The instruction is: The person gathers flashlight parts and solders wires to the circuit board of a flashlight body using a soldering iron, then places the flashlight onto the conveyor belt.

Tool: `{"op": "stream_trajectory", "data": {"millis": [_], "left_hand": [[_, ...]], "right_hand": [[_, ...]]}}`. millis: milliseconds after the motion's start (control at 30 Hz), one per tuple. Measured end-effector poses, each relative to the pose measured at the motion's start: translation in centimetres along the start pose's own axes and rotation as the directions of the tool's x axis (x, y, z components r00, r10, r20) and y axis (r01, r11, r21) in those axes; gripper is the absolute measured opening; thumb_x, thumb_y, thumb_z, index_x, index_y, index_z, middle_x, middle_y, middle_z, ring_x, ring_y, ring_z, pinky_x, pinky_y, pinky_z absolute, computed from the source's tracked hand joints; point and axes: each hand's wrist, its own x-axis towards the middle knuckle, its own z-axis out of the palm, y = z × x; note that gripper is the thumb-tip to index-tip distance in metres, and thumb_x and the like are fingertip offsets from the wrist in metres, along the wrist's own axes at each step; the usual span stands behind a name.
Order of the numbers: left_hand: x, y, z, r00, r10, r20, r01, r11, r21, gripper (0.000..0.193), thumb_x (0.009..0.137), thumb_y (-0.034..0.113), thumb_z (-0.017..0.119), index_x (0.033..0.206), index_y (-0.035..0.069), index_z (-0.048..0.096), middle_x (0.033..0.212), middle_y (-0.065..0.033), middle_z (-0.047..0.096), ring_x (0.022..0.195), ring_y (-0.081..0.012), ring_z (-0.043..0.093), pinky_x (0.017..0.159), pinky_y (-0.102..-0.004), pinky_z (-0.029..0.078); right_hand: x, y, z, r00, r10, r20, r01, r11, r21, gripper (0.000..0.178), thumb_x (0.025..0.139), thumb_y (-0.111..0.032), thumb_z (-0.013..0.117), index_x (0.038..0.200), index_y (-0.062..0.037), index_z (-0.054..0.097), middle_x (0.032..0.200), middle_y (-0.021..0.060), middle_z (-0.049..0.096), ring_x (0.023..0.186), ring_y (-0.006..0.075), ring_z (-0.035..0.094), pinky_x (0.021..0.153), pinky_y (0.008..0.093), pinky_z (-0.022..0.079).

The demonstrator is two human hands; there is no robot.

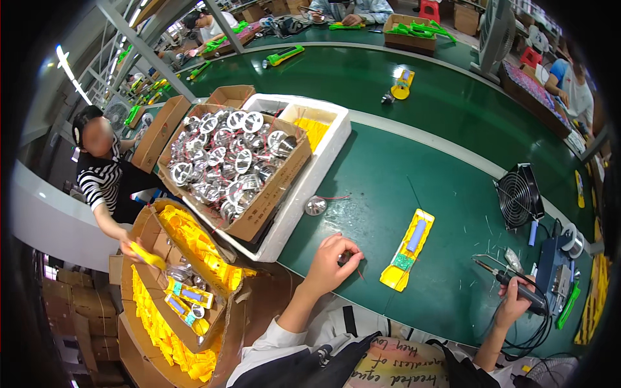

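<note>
My right hand (514,304) is closed round the handle of a soldering iron (525,294), its thin tip pointing left over the bench. My left hand (333,264) is curled shut near the bench's front edge. A small dark, shiny part shows between its fingers, and a short red wire (361,275) sticks out below; most of the part is hidden. Between the hands lies an open yellow flashlight housing (396,277) holding a blue battery cell (416,235) and a green circuit board (403,261). A round silver reflector (315,205) with a red wire rests beyond my left hand.
At left, a carton of reflectors (233,161) sits on a white foam box (336,139). Below it are boxes of yellow parts (169,317), where a co-worker's hand (131,249) holds a yellow piece. A black fan (519,196) and solder spool (572,240) stand at right.
</note>
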Motion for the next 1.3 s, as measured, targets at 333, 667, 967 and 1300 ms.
{"op": "stream_trajectory", "data": {"millis": [333, 667, 967, 1300], "left_hand": [[-1.6, 3.9, 4.6, 0.967, -0.112, -0.230, 0.127, 0.990, 0.052, 0.005, 0.071, 0.009, 0.060, 0.073, 0.006, 0.059, 0.064, -0.0029, 0.055, 0.063, -0.0189, 0.051, 0.084, -0.0388, 0.035], [-1.8, 5.0, 6.3, 0.948, -0.124, -0.294, 0.156, 0.984, 0.089, 0.008, 0.067, 0.006, 0.063, 0.074, 0.006, 0.059, 0.069, -0.0040, 0.056, 0.064, -0.0188, 0.052, 0.085, -0.0404, 0.034], [-2.2, 4.8, 6.6, 0.921, -0.178, -0.346, 0.218, 0.973, 0.080, 0.011, 0.059, 0.006, 0.069, 0.065, 0.006, 0.060, 0.068, -0.0024, 0.049, 0.063, -0.0179, 0.049, 0.080, -0.0376, 0.038], [-2.0, 5.0, 6.9, 0.906, -0.214, -0.365, 0.225, 0.974, -0.012, 0.012, 0.054, 0.001, 0.069, 0.062, 0.005, 0.060, 0.088, -0.0068, 0.050, 0.077, -0.0200, 0.048, 0.071, -0.0302, 0.038]], "right_hand": [[0.4, 0.8, 2.1, 0.999, 0.002, 0.050, -0.002, 1.000, 0.007, 0.013, 0.077, -0.004, 0.052, 0.083, -0.0041, 0.040, 0.067, 0.0046, 0.047, 0.047, 0.0087, 0.047, 0.041, 0.0174, 0.038], [0.6, 0.9, 2.8, 0.995, -0.039, 0.095, 0.029, 0.994, 0.104, 0.017, 0.077, -0.009, 0.055, 0.082, -0.0038, 0.039, 0.068, 0.0049, 0.044, 0.047, 0.0097, 0.044, 0.042, 0.0188, 0.039], [-2.7, -2.2, 5.0, 0.999, -0.035, 0.010, 0.033, 0.993, 0.116, 0.021, 0.077, -0.012, 0.054, 0.083, -0.0015, 0.037, 0.067, 0.0075, 0.044, 0.042, 0.0111, 0.043, 0.038, 0.0200, 0.039], [-8.2, -2.1, 8.1, 0.985, 0.166, 0.045, -0.171, 0.972, 0.159, 0.030, 0.075, -0.018, 0.058, 0.084, -0.0014, 0.035, 0.065, 0.0119, 0.049, 0.043, 0.0167, 0.050, 0.040, 0.0264, 0.045]]}}
